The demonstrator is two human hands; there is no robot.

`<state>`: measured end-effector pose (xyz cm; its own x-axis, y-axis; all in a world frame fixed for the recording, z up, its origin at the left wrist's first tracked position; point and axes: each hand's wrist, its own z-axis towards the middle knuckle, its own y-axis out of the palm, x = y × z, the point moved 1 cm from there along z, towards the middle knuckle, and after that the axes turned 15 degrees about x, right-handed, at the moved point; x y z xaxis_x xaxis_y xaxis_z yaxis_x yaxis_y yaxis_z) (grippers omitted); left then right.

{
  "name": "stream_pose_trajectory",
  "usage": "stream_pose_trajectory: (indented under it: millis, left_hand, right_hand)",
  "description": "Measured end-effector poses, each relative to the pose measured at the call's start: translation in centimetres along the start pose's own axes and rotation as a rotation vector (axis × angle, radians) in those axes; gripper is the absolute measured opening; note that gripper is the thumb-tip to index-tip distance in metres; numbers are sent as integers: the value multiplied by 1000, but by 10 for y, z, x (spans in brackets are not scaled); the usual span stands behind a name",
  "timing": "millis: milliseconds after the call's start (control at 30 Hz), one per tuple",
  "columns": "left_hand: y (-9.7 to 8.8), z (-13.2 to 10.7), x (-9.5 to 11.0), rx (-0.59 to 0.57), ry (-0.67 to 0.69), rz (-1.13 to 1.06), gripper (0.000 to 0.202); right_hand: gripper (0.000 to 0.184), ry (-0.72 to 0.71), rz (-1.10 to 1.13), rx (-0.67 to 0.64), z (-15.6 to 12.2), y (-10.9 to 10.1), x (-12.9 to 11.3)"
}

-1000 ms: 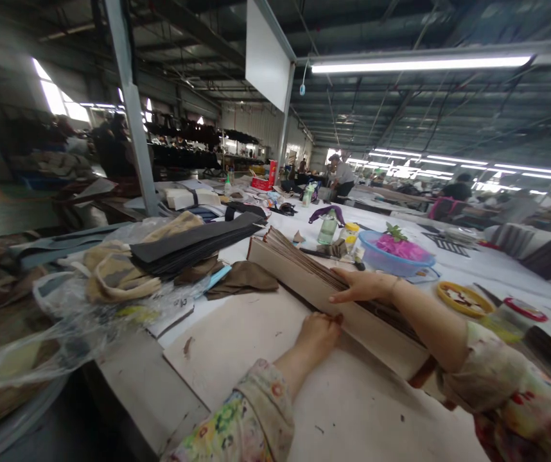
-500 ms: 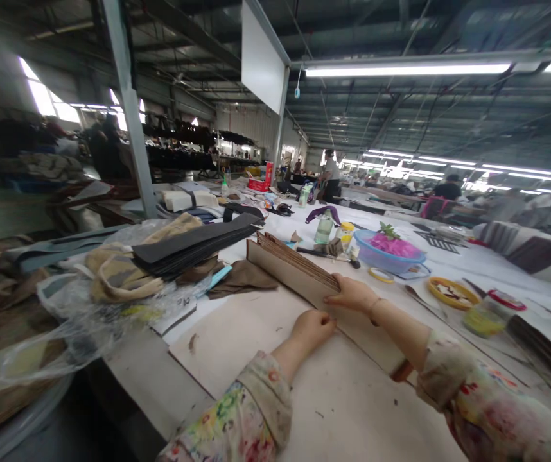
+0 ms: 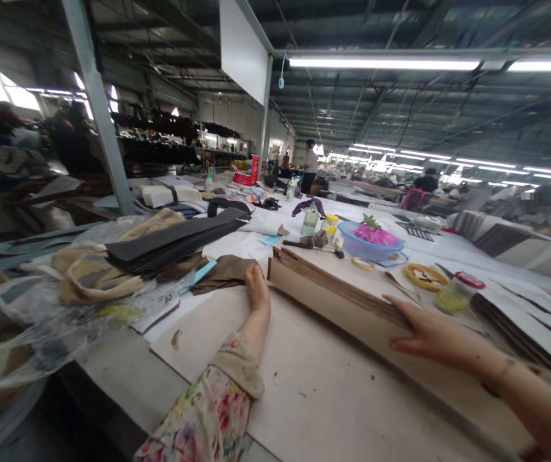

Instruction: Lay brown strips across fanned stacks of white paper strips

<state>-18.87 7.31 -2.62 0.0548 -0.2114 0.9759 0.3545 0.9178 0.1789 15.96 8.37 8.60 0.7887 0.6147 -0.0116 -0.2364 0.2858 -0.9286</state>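
A long stack of tan, stiff sheets (image 3: 333, 301) stands on edge across the work table (image 3: 333, 398). My left hand (image 3: 256, 285) is stretched out to the stack's far left end, fingers against it. My right hand (image 3: 429, 333) lies flat on the stack's near face further right, fingers spread. Both sleeves are floral. A brown folded cloth (image 3: 222, 269) lies just left of my left hand.
Black strips (image 3: 174, 237) and plastic-wrapped cloth (image 3: 78, 282) pile up at the left. Behind the stack are a blue bowl (image 3: 369, 247) with pink stuff, a bottle (image 3: 310, 221), a yellow lid (image 3: 424, 276) and a jar (image 3: 456, 292). A steel post (image 3: 99, 109) rises at the left. People work far back.
My left hand has slid from the stack's middle out to its left end. My right hand has moved rightward along the stack, and the view has turned left.
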Motion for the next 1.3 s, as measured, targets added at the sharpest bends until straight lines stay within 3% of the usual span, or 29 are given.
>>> stream_pose_trajectory:
  millis: [100,167,367,533,700,967,1100,1300]
  left_hand:
    - [2,-3,-1,-10,-41,-81,35]
    - [4,-6,-3,-40,-83,-127,37]
    - [3,15,-3,-116,-227,-228,51]
    - [3,27,9,-273,-306,-292,57]
    - [7,17,18,-459,-400,-327,60]
    - [10,-6,29,-579,-458,-309,62]
    - [6,-7,35,-670,-429,-277,65]
    - [4,6,26,-759,-172,-169,77]
  right_hand:
    - [86,28,15,-40,-21,29,3]
    - [85,32,37,-29,-24,35,-1]
    - [76,25,58,76,-28,27,-18]
    - [78,8,40,69,-35,28,-17]
    - [81,26,68,90,-33,28,-13]
    - [79,26,89,73,-29,28,-11]
    - [77,52,85,34,-29,19,-15]
    - [80,95,63,34,-27,12,-22]
